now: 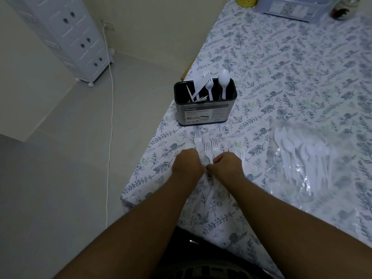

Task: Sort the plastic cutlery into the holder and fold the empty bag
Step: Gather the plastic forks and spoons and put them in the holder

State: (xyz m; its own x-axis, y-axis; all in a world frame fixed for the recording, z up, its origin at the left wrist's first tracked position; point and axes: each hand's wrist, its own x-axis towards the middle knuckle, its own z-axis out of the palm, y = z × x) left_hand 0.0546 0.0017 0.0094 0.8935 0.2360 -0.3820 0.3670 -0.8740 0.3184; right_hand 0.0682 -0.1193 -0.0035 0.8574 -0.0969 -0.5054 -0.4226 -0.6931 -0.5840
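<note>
Just before the holder [205,101], loose forks [207,150] were gathered, left hand [186,164] and right hand [226,165] curled on their handles; lifting into its compartment seemingly came next.

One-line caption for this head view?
Both hands gather white plastic forks before the cutlery holder; bagged spoons wait alongside.

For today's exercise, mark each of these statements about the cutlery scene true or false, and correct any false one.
1. The holder stands upright on the table. True.
2. The holder is empty. False: it already holds a spoon, a fork and a knife.
3. The bag lies by the right hand. True.
4. The bag holds only knives. False: spoons show inside it.
5. Loose forks lie in front of both hands, including the left hand. True.
</note>
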